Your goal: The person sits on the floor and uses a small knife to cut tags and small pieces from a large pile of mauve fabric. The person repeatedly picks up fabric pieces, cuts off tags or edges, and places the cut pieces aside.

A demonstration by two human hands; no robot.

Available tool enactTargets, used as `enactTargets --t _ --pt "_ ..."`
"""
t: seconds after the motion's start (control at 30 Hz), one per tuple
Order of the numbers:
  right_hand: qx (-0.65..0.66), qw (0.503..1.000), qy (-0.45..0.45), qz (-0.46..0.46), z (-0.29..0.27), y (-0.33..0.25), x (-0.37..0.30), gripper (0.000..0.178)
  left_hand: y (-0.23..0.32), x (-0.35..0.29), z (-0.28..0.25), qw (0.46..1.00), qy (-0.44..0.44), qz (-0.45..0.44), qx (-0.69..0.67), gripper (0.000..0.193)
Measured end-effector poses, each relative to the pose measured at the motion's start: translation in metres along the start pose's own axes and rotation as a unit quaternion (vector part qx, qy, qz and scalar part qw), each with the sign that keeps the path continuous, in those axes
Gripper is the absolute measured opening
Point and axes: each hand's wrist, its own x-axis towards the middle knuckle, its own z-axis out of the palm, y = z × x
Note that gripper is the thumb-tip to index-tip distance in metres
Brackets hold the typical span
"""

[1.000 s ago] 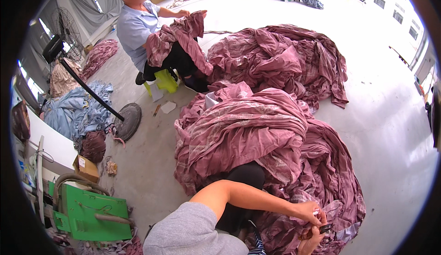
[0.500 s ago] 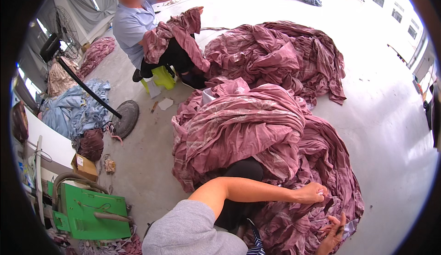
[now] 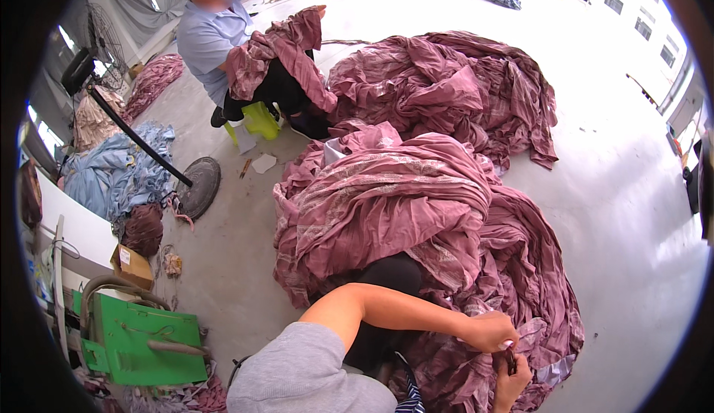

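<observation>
My left hand reaches across the dusky pink cloth at the lower right, its fingers closed. A bit of white shows at its fingertips, too small to name. Just below, my right hand is raised with its fingers curled in. A narrow dark strip runs between the two hands, pinched by both; its kind cannot be made out. The cloth lies in folds under and around my hands, and a large bunched mound of patterned pink cloth rises over my legs.
Across from me a seated person has pink cloth over the lap, beside another pink heap. To the left are a fan stand's round base, blue cloth, a cardboard box and a green metal box.
My right hand has come up and left from the lower edge, its spread fingers closing on the dark strip. My left hand has dropped slightly toward it.
</observation>
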Motion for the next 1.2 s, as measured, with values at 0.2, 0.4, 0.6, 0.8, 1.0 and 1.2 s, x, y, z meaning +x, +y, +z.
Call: enactTargets --t 0.2,0.4,0.6,0.8,1.0,1.2 --pt "-0.043 0.994 0.095 0.042 -0.005 -0.003 -0.006 0.02 -0.004 0.002 -0.004 0.994 0.036 0.002 0.1 0.017" --pt "-0.045 0.99 0.13 -0.014 -0.018 -0.024 -0.004 0.013 -0.012 0.01 -0.01 0.989 0.128 -0.022 0.07 0.008" --pt "-0.167 0.965 0.171 -0.105 -0.018 -0.009 -0.003 0.016 -0.01 0.01 -0.019 0.984 0.122 0.001 0.127 0.007" --pt "-0.18 0.966 0.171 -0.068 -0.025 -0.001 -0.004 0.017 -0.015 0.013 -0.026 0.98 0.109 -0.036 0.163 0.014" --pt "-0.185 0.964 0.189 0.003 -0.032 0.023 -0.009 0.02 -0.015 0.015 -0.019 0.996 0.086 -0.016 0.022 0.03" --pt "-0.154 0.982 0.113 0.01 -0.033 0.014 -0.014 0.022 -0.007 0.008 -0.026 0.999 0.028 -0.044 -0.009 0.029"
